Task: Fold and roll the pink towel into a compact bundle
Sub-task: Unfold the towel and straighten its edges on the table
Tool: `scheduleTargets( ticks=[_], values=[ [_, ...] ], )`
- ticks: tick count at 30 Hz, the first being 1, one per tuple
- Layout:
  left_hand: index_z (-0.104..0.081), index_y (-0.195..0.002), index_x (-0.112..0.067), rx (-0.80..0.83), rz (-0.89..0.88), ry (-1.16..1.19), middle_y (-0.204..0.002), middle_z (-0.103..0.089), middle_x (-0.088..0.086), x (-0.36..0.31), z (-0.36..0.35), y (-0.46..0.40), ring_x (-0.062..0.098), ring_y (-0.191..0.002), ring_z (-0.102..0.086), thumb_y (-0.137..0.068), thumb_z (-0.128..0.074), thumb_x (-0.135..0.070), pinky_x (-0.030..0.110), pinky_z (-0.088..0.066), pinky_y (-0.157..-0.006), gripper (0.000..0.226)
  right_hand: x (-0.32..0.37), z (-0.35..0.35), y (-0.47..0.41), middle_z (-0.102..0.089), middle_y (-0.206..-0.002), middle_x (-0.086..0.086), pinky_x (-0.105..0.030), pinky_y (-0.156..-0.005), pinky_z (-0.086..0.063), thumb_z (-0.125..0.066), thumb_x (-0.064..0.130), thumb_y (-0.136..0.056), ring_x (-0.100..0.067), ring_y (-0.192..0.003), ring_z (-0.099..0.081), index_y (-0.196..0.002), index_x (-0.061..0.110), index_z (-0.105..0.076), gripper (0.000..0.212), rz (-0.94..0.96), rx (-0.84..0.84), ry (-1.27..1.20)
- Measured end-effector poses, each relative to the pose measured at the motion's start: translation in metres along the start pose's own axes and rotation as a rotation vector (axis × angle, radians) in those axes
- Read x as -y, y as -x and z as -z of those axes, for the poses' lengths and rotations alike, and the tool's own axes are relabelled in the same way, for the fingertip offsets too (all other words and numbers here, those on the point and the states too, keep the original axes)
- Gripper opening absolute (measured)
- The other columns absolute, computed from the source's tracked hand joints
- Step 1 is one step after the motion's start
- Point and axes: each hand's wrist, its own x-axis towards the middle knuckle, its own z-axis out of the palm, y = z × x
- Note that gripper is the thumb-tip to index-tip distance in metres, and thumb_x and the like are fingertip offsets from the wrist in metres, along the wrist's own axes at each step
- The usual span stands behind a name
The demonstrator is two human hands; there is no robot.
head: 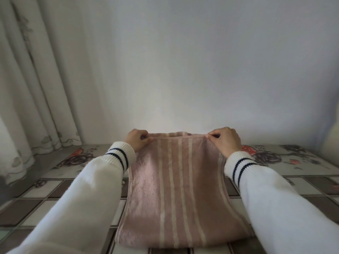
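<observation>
The pink towel [180,195] with pale lengthwise stripes lies on the table, stretching from the near edge toward the wall. Its far end is lifted off the table, and a second layer shows just behind the raised hem. My left hand [137,140] pinches the far left corner of that hem. My right hand [226,139] pinches the far right corner. Both hands hold the hem taut between them at the same height. White sleeves with dark stripes at the cuffs cover both forearms.
The table [45,197] wears a tile-patterned cloth with a rose border along the back. A plain white wall rises right behind it. Pale curtains [27,85] hang at the left. A blurred pale object [332,136] sits at the right edge.
</observation>
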Motion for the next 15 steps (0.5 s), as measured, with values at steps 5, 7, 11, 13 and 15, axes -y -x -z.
scheduleTargets(
  ticks=[5, 7, 11, 13, 15],
  values=[
    [-0.067, -0.09, -0.005, -0.101, -0.028, 0.07, -0.088, -0.057, 0.006, -0.006, 0.017, -0.002, 0.018, -0.084, -0.048, -0.087, -0.06, -0.031, 0.024, -0.035, -0.073, 0.027, 0.006, 0.011, -0.009, -0.075, -0.083, -0.003, -0.023, -0.069, -0.045, -0.071, 0.023, -0.079, -0.015, -0.071, -0.062, -0.076, 0.014, -0.075, 0.011, -0.018, -0.054, -0.064],
    [-0.067, -0.092, -0.008, -0.035, -0.021, 0.06, -0.089, -0.057, 0.003, -0.009, 0.026, -0.002, 0.016, -0.087, -0.048, -0.087, -0.059, -0.033, 0.023, -0.036, -0.079, 0.027, 0.009, 0.018, -0.014, -0.074, -0.082, -0.006, -0.029, -0.076, -0.053, -0.073, 0.02, -0.077, -0.018, -0.076, -0.065, -0.076, 0.01, -0.074, 0.01, 0.002, -0.046, -0.122],
    [-0.067, -0.091, -0.013, 0.02, 0.002, 0.043, -0.087, -0.056, 0.003, -0.017, 0.04, -0.004, 0.018, -0.086, -0.049, -0.087, -0.058, -0.036, 0.023, -0.035, -0.078, 0.026, 0.018, 0.028, -0.023, -0.07, -0.077, -0.004, -0.026, -0.072, -0.048, -0.075, 0.015, -0.074, -0.014, -0.07, -0.06, -0.075, 0.008, -0.072, 0.008, 0.045, -0.076, -0.19],
    [-0.066, -0.09, -0.013, 0.03, -0.002, 0.037, -0.084, -0.056, 0.003, -0.021, 0.045, -0.004, 0.018, -0.083, -0.049, -0.088, -0.057, -0.037, 0.023, -0.034, -0.076, 0.026, 0.022, 0.033, -0.027, -0.066, -0.074, -0.001, -0.025, -0.07, -0.045, -0.075, 0.015, -0.075, -0.013, -0.068, -0.056, -0.074, 0.008, -0.07, 0.009, 0.053, -0.106, -0.193],
    [-0.066, -0.089, -0.012, 0.021, -0.023, 0.034, -0.084, -0.056, 0.003, -0.023, 0.05, -0.005, 0.019, -0.083, -0.05, -0.088, -0.056, -0.037, 0.024, -0.035, -0.075, 0.028, 0.026, 0.037, -0.03, -0.065, -0.074, 0.0, -0.026, -0.069, -0.045, -0.074, 0.016, -0.076, -0.013, -0.069, -0.056, -0.075, 0.008, -0.071, 0.009, 0.057, -0.133, -0.189]
  ],
)
